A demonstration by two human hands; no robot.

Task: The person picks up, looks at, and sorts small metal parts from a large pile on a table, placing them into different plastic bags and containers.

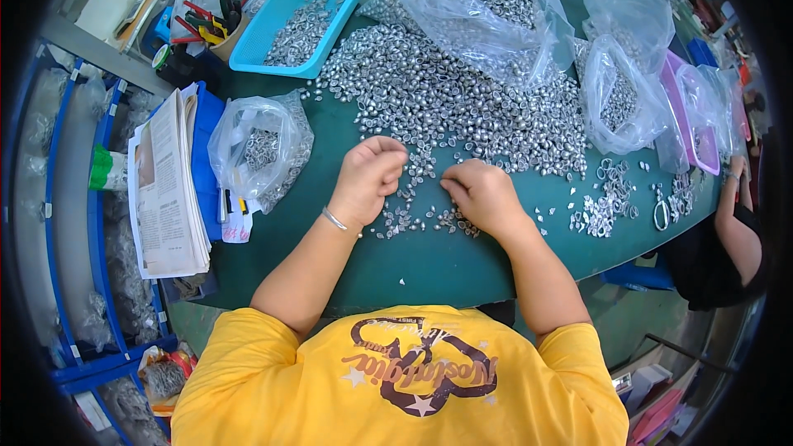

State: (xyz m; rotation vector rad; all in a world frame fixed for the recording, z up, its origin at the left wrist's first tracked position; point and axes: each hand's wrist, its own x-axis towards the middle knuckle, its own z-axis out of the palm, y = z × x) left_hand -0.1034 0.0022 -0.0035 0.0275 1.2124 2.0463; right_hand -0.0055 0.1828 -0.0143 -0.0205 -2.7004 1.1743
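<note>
Spread across the green desk (363, 274), just beyond the hands: a broad heap of small silver-coloured pieces (462, 107), thinning toward the near edge into a loose scatter (396, 221). Beside that thinner trail, on its left, the left hand (373, 173), fingers loosely curled; cannot tell whether holding a piece. Opposite, the right hand (479, 190), thumb and fingertips drawn close together; cannot tell of anything pinched there. Could fumble pieces this small with fingertips so bunched. Could also sweep the scatter back into the heap with a stray knuckle, for lack of any divider between the 2.

Farther right, a group of pale flat pieces (607, 206), easily mixed in by a wide forearm swing. Behind the heap, a large clear bag (487, 29), liable to slump and pour out more if nudged. To the left, a turquoise basket (277, 68) and an open clear bag (227, 144), the latter likely to spill if caught by the left arm. Outermost, a newspaper stack (169, 198) and, far right, a co-worker's hand (738, 167).
</note>
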